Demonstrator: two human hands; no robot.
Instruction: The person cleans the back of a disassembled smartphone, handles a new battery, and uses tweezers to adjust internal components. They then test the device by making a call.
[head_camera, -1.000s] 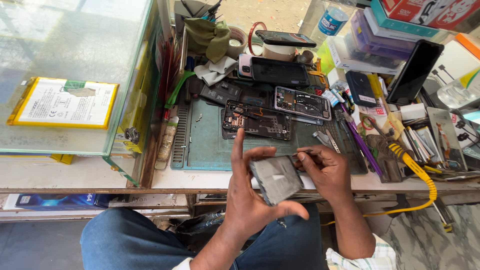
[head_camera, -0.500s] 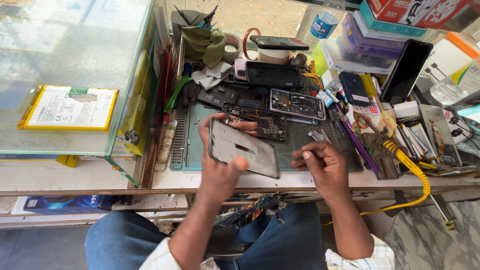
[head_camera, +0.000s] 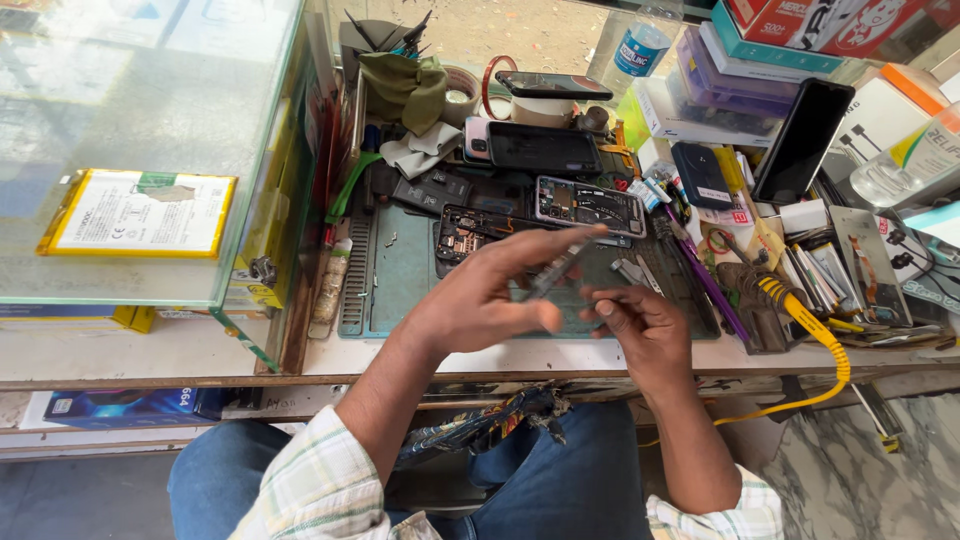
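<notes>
Head view. The left hand (head_camera: 480, 300) grips a thin phone panel (head_camera: 560, 268), seen nearly edge-on and motion-blurred, between thumb and outstretched fingers above the green work mat (head_camera: 400, 270) on the table (head_camera: 150, 350). The right hand (head_camera: 640, 320), at 3 o'clock of the left, is pinched around a slim tool whose kind cannot be told; its tip meets the panel's lower edge. At 12 o'clock of the hands lie an opened phone frame (head_camera: 470, 232) and a second opened phone (head_camera: 590, 205) with exposed boards. A yellow-edged battery (head_camera: 135, 213) rests on the glass case (head_camera: 200, 120) at 9 o'clock; a yellow cable (head_camera: 815, 335) curls at 3 o'clock.

Judged technique: support the panel along its edges, not its face; keep the tool shallow and parallel to the seam; work low over the mat so a slip costs little.
</notes>
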